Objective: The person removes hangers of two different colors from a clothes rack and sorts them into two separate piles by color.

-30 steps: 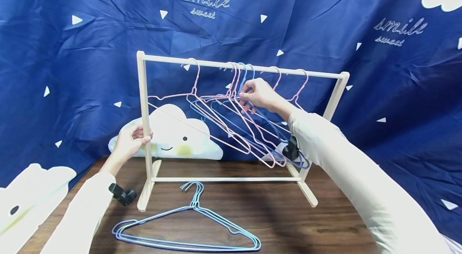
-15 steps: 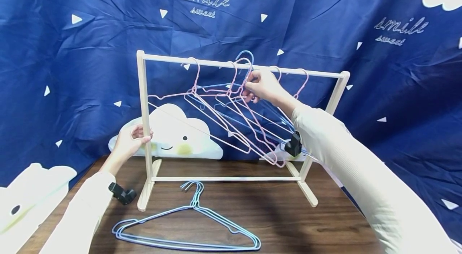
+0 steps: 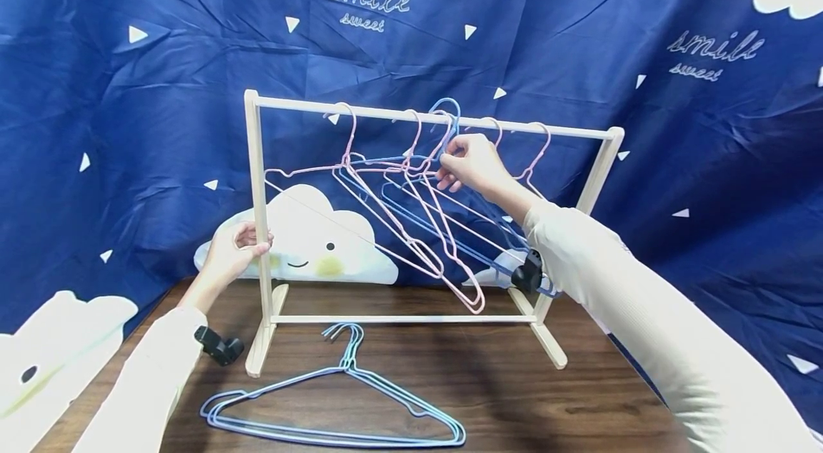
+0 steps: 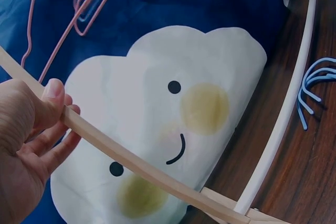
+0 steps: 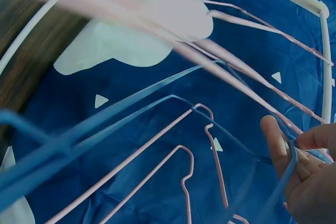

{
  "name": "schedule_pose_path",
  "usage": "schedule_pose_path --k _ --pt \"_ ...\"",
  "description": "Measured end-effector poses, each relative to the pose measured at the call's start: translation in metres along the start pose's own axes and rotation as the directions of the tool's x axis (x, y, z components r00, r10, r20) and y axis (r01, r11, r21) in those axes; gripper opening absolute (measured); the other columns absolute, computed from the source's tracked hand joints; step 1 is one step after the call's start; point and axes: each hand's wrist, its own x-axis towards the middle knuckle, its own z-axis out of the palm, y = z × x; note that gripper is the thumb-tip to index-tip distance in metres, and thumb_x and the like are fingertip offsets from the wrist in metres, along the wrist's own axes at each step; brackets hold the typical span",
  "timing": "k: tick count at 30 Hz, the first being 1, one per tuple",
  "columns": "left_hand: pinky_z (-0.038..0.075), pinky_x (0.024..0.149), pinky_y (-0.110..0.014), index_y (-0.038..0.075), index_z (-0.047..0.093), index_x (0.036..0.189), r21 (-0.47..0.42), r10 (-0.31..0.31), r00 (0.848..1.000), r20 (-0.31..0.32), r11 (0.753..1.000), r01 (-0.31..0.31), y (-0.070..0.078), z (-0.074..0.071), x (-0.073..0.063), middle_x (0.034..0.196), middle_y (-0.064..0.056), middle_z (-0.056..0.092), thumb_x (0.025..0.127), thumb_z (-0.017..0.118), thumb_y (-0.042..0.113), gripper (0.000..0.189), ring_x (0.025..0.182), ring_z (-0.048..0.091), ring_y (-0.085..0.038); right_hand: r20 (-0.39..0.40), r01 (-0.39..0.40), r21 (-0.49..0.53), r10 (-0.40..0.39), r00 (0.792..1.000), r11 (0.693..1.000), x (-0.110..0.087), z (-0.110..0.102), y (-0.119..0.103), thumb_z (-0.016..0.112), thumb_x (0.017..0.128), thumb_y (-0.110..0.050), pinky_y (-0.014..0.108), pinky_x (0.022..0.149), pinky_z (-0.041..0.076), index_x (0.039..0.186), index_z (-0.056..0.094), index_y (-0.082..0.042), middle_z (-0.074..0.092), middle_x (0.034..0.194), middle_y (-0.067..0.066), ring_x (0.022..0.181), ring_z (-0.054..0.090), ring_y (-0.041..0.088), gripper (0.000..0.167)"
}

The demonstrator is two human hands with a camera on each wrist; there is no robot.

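My right hand (image 3: 476, 163) pinches blue wire hangers (image 3: 446, 99) at the neck, just below the rack's top rail (image 3: 386, 112). Their hooks rise above the rail; whether they rest on it is hard to tell. In the right wrist view, thumb and fingers close on the blue wire (image 5: 291, 166). A pink hanger (image 3: 444, 142) hangs right against that hand, and another pink hanger (image 3: 418, 135) is just to its left. At the far left, my left hand (image 3: 234, 249) grips the wooden rack's upright post (image 3: 255, 167), thumb in front, fingers behind, as the left wrist view confirms.
More pink hangers hang at the rail's left (image 3: 351, 142) and right (image 3: 543, 146). Several light blue hangers (image 3: 347, 371) lie stacked on the wooden table (image 3: 579, 410) before the rack's lower bar (image 3: 405, 319). Behind stands a blue curtain (image 3: 193, 46).
The blue hangers' hooks rose above the rail, then came down a little, shifting slightly right with my right hand. One pink hanger also shifted right. My left hand stayed on the post.
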Motion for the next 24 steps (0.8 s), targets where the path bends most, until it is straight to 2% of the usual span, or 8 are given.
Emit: schedule_pose_path --k 6,11,13,16,20,24 --pt "0.050 0.070 -0.006 -0.020 0.061 0.118 0.000 -0.004 1.000 -0.011 1.000 0.004 0.000 0.000 0.001 0.106 -0.037 0.070 0.087 0.067 -0.014 0.033 0.078 0.060 0.015 0.021 0.014 -0.040 -0.013 1.000 0.999 -0.006 -0.001 0.002 0.051 0.096 -0.004 0.030 0.060 0.061 0.095 0.060 0.002 0.076 0.085 0.023 0.069 0.077 0.024 0.011" --pt "0.051 0.071 -0.006 -0.020 0.061 0.119 -0.032 -0.004 1.000 -0.005 0.999 0.004 -0.002 0.000 0.000 0.102 -0.026 0.074 0.087 0.068 -0.013 0.034 0.079 0.061 0.015 -0.004 0.040 -0.076 -0.040 0.999 0.996 -0.014 0.001 0.006 0.052 0.098 -0.004 0.033 0.062 0.062 0.095 0.060 0.004 0.075 0.087 0.027 0.070 0.077 0.027 0.012" --pt "0.051 0.072 -0.006 -0.019 0.061 0.119 -0.036 -0.003 1.000 -0.002 0.999 0.003 -0.001 0.000 0.000 0.102 -0.025 0.075 0.087 0.069 -0.012 0.034 0.079 0.061 0.015 -0.019 0.032 -0.088 -0.034 0.999 0.996 -0.017 0.002 0.008 0.052 0.098 -0.004 0.033 0.062 0.062 0.095 0.060 0.004 0.075 0.086 0.027 0.069 0.076 0.026 0.011" --pt "0.051 0.072 -0.006 -0.019 0.061 0.119 -0.048 -0.002 1.000 -0.004 0.999 0.002 -0.001 0.000 -0.001 0.103 -0.027 0.075 0.086 0.069 -0.011 0.035 0.080 0.062 0.015 -0.039 0.019 -0.113 -0.023 0.999 0.993 -0.023 0.004 0.011 0.053 0.098 -0.005 0.029 0.060 0.061 0.095 0.060 0.003 0.076 0.084 0.024 0.069 0.076 0.026 0.011" --pt "0.051 0.072 -0.006 -0.019 0.061 0.120 -0.056 -0.013 1.000 -0.004 0.998 0.012 0.001 0.000 -0.001 0.100 -0.019 0.077 0.086 0.069 -0.011 0.035 0.079 0.063 0.015 -0.059 0.006 -0.135 -0.014 0.998 0.991 -0.029 0.004 0.015 0.052 0.098 -0.006 0.023 0.059 0.059 0.098 0.061 0.003 0.077 0.085 0.023 0.074 0.077 0.029 0.012" --pt "0.051 0.071 -0.006 -0.019 0.061 0.120 -0.055 -0.012 1.000 -0.007 0.998 0.011 0.001 0.000 -0.001 0.102 -0.026 0.075 0.086 0.069 -0.011 0.035 0.079 0.062 0.015 -0.053 0.005 -0.149 -0.013 0.999 0.989 -0.036 0.004 0.017 0.051 0.099 -0.006 0.022 0.062 0.059 0.099 0.060 0.004 0.077 0.088 0.023 0.074 0.077 0.026 0.013"
